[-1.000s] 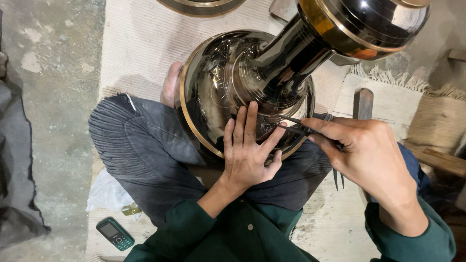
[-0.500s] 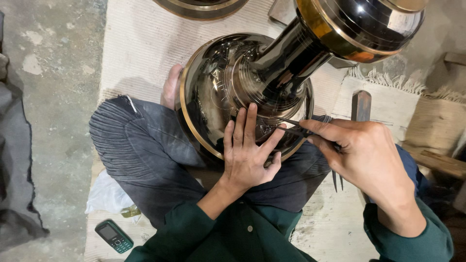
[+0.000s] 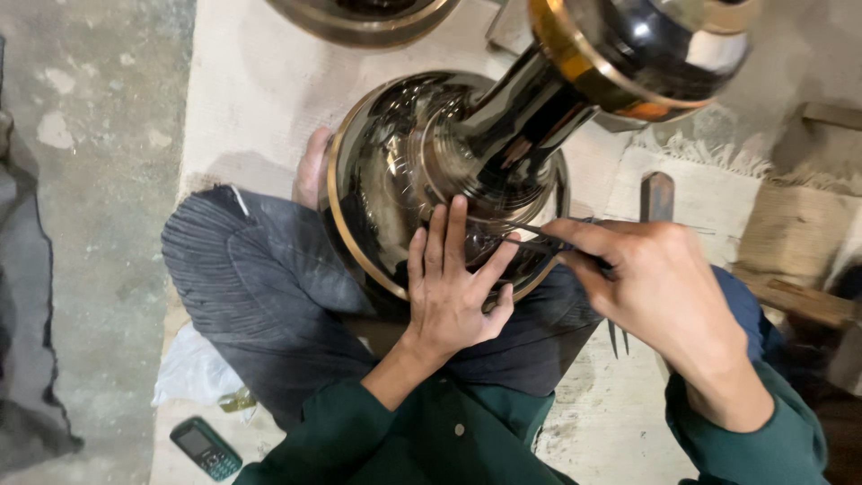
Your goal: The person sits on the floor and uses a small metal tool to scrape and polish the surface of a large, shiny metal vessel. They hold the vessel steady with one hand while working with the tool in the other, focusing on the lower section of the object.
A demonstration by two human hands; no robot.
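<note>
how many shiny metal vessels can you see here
2. One large dark vase with a brass rim lies across the person's lap under the left hand. Another brass-rimmed piece is cut off at the top edge. More may lie outside the view.

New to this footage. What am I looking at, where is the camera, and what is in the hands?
There is no machine here: the single view comes from a camera on a person's head, looking down at their lap. They sit cross-legged on a pale mat in a green shirt. A large dark polished metal vessel with brass-coloured rims rests against their legs. The left hand lies flat on its rounded body, fingers spread. The right hand pinches a thin metal tool whose tip meets the vessel's surface beside the left fingers. A small mobile phone lies on the floor lower left, and another metal rim shows at the top.
</note>
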